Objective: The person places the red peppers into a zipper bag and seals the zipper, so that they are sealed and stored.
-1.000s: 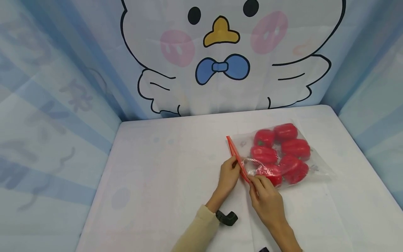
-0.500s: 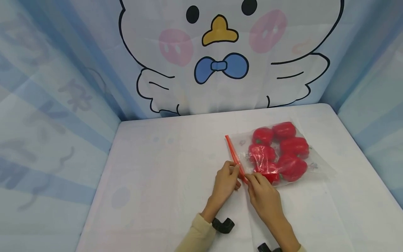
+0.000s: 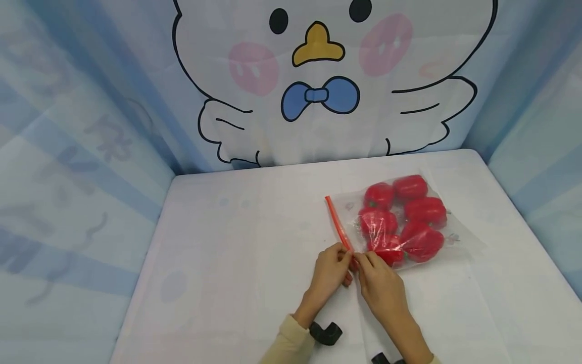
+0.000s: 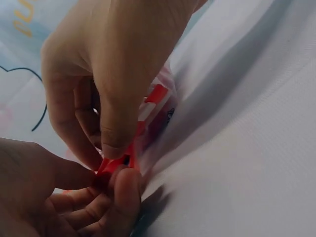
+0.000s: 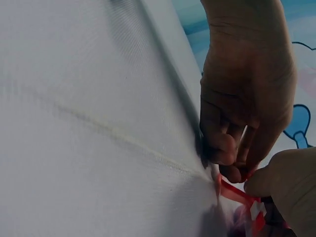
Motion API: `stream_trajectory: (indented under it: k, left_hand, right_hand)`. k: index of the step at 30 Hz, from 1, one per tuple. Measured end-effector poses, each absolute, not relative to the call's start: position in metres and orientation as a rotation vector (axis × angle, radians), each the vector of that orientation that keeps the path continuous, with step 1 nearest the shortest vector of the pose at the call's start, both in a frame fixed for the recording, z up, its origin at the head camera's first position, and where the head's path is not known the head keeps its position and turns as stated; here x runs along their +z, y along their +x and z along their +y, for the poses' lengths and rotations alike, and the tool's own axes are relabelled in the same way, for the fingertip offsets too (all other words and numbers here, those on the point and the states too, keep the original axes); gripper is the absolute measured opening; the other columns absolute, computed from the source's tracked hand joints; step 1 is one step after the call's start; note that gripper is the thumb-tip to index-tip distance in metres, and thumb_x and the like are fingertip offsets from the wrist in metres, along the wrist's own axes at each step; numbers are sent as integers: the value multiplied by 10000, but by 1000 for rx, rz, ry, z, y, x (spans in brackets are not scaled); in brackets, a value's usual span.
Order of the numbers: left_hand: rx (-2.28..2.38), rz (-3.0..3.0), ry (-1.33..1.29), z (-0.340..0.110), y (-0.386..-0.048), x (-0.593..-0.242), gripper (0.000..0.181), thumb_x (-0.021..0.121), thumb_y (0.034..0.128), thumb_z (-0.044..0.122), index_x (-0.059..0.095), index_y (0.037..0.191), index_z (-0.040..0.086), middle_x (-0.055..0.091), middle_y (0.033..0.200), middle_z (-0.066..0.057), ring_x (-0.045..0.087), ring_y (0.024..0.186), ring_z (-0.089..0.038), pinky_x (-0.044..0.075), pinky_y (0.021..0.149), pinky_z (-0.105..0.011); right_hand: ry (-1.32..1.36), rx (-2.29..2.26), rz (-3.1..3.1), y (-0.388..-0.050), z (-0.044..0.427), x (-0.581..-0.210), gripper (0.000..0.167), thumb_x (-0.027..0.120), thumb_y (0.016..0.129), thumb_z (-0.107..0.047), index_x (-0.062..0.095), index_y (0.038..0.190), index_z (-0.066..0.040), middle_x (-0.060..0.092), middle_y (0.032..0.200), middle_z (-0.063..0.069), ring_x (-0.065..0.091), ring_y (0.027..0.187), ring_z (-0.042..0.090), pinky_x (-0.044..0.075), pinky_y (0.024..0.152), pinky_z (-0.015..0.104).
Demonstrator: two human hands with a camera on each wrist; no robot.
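Observation:
A clear zip bag (image 3: 461, 237) lies flat on the right half of the white table, holding several red bell peppers (image 3: 422, 240). Its red zip strip (image 3: 337, 222) runs along the left edge of the bag. At the near end of this strip, the left hand (image 3: 329, 269) pinches it between thumb and fingers. Close beside it, the right hand (image 3: 382, 287) pinches the strip's near corner. In the left wrist view the strip (image 4: 140, 129) passes under the thumb. The right wrist view shows the red strip (image 5: 234, 192) at the fingertips, its very end partly hidden.
A white cloth covers the table (image 3: 227, 253). Behind it hangs a curtain (image 3: 313, 136) with a cartoon figure, and blue printed curtains stand at both sides. A black strap piece (image 3: 326, 333) sits at the left wrist.
The left hand has slid along the red strip toward the near end, closer to the right hand. The strip's edges, apart earlier, now lie together. The right hand has barely moved.

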State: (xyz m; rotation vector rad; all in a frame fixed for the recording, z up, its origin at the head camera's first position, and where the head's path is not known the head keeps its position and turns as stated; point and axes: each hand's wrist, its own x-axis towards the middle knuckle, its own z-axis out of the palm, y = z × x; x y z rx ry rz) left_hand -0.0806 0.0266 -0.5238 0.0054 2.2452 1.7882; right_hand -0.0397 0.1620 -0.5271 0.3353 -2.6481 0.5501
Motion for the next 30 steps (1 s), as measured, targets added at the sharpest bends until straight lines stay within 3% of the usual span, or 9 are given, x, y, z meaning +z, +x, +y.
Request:
stream_trajectory:
  k: [5,10,17,22,25,30]
  left_hand:
    - [1772,2277,11,31,-82,-527,171,614,1036,135,669,903,43,710,676,-110,553,393,-41,500,400,-232]
    - [1708,2378,11,35,-82,-529,171,633,1023,144,668,875,67,656,612,-28,529,378,-23,456,382,-200]
    - [1427,2661,55,39,-77,-526,163,619,1035,210,648,905,116,575,570,107,457,431,24,340,403,-172]
    - [1435,2521,43,37,-68,-518,197,591,1059,290,599,1104,98,674,610,74,510,404,-36,375,397,-206]
    - [1582,2315,4,36,-60,-517,353,621,1040,290,526,1304,77,718,680,23,536,405,-76,407,395,-214]
    - [1774,2076,-18,41,-48,-525,576,704,993,236,401,1452,65,695,713,7,524,414,-68,405,391,-204]
  right_hand:
    - [347,576,-2626,-33,164,-526,341,848,789,26,757,1117,-3,697,955,102,680,828,255,611,693,396]
    - [275,718,-2590,-23,168,-520,358,827,778,82,755,1111,-27,711,996,85,676,835,196,616,696,359]
    - [-32,988,-2490,-11,184,-511,295,734,848,127,736,1104,-19,697,925,66,565,757,45,470,664,69]
    - [-261,1046,-2459,-7,195,-512,205,706,899,78,708,1094,14,725,943,126,525,757,-58,442,636,25]
    - [-395,1133,-2503,-6,198,-513,193,700,955,-20,673,1142,20,747,1023,175,538,756,-74,456,613,36]
    - [-663,1554,-2502,-7,204,-516,423,609,1058,-277,501,1338,22,722,1090,186,618,660,-11,557,577,181]
